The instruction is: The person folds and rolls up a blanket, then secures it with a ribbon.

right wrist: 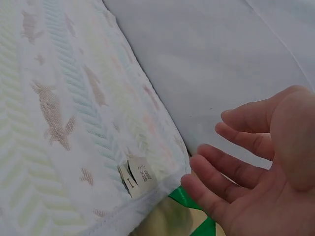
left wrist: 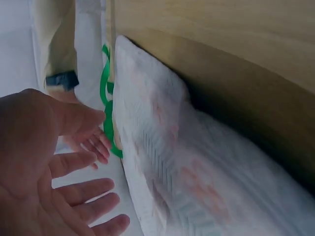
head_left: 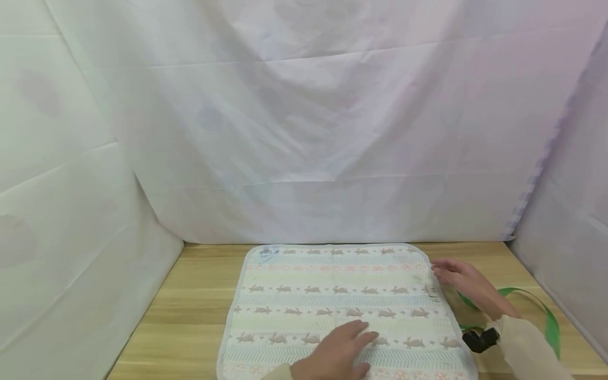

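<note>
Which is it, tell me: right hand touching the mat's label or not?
Apart. In the right wrist view, the right hand hovers open beside the mat, with a clear gap between its fingertips and the label.

Pastel rabbit-striped cloth [head_left: 342, 295], green ribbon [head_left: 546, 311], pale wooden table [head_left: 190, 295].

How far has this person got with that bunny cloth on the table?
Done so far: the cloth lies spread flat on the wooden table, no fold in it yet. In hand: the left hand rests flat on its near part, and the right hand is open at the right edge beside the small label. Left: any folding appears not yet begun.
</note>
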A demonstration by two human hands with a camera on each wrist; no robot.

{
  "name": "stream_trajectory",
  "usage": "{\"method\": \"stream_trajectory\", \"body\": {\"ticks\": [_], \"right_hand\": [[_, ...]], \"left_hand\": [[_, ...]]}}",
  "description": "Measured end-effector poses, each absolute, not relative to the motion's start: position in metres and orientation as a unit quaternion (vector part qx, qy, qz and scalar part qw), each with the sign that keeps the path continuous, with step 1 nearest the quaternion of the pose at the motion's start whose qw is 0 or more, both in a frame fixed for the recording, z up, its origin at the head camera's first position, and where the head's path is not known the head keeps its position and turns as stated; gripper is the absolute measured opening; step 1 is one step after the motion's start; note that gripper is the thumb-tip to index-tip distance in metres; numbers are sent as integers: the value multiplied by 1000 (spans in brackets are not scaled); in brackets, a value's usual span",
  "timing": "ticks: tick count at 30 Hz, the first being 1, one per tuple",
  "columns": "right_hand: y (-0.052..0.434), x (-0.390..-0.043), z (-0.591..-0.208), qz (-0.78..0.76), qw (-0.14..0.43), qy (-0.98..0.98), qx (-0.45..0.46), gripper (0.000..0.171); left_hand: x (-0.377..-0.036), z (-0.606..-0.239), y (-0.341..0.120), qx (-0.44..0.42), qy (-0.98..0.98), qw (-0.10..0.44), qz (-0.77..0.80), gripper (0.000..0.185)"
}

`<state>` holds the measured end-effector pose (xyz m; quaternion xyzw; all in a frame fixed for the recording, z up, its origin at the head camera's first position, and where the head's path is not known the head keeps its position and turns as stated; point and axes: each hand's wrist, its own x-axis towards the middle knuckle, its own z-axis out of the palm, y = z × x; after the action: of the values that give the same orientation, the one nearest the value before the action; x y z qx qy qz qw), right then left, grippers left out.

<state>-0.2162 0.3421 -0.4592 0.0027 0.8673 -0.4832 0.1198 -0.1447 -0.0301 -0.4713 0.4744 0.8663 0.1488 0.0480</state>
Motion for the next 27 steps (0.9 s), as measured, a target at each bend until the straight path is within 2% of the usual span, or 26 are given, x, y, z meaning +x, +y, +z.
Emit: {"method": "stream_trajectory", "body": {"ticks": [3,8,13,19,27], "right_hand": [[343,-223,-465,-477,118,871,15,66],[346,-233,-478,-479,99,872,20,61],[351,-241,-490,-497,119,859,44,63],[351,-247,-497,-525,134,838,64,66],[345,-250,-494,-538,144,826,83,67]], "left_hand": [[-148,-477,-14,523,841,52,129,57],[-150,-482,12,565,814,102,85,60],[-145,-479,42,583,797,155,10,58],[-137,-484,70,596,790,128,-73,58],[-131,-492,87,590,795,100,-105,50]]}}
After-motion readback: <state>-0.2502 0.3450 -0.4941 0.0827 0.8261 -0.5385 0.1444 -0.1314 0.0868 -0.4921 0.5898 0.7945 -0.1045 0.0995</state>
